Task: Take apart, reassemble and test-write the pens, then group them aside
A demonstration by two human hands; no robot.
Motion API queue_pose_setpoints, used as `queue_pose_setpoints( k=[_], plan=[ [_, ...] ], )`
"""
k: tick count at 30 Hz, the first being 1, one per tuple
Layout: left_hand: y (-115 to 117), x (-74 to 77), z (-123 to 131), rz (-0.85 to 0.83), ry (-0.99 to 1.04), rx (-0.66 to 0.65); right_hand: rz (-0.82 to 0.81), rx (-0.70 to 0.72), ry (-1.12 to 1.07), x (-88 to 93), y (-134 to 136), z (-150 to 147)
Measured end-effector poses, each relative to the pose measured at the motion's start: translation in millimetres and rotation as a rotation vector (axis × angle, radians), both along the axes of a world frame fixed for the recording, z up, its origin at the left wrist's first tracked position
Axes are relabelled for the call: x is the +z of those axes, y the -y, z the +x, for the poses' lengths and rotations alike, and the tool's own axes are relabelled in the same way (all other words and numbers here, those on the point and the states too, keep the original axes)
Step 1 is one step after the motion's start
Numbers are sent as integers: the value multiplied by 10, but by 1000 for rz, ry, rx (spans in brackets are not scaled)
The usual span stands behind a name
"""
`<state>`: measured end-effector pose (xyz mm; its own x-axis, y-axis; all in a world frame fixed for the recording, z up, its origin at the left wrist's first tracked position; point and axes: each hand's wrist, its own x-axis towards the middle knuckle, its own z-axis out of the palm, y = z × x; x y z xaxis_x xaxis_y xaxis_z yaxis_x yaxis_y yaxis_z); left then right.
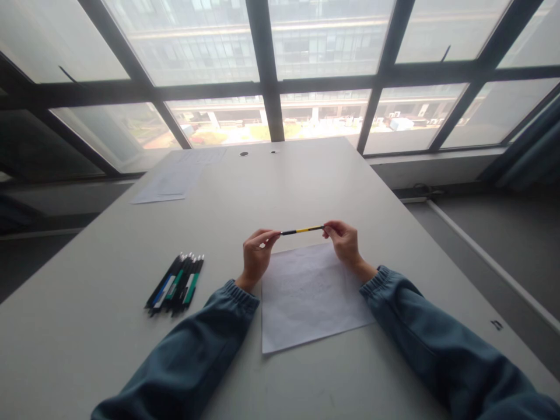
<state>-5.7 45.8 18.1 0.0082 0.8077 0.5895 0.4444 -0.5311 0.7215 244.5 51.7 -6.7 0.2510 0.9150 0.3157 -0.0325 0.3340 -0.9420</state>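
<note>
Between my two hands, a thin black pen with a yellow band (303, 230) is held nearly level above the far edge of a white paper sheet (312, 297). My left hand (258, 254) pinches its left end between thumb and fingertips. At the other end, my right hand (343, 240) is closed on the pen's tip, with the wrist over the sheet's right side. To the left of my left forearm lies a bunch of black pens (177, 284), some with green or blue bands and white ends.
More white papers (168, 178) lie at the far left of the white table (306, 192). Two round spots (244, 154) sit near its far edge. A small dark mark or clip (496, 325) is at the right edge. Large framed windows (271, 87) stand beyond the table.
</note>
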Motion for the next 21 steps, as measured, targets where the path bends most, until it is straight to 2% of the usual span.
queue_pose_setpoints(
  k=[21],
  plan=[
    [-26, -12, 35, -41, 41, 13, -4, -7, 25, 5, 17, 11]
  ],
)
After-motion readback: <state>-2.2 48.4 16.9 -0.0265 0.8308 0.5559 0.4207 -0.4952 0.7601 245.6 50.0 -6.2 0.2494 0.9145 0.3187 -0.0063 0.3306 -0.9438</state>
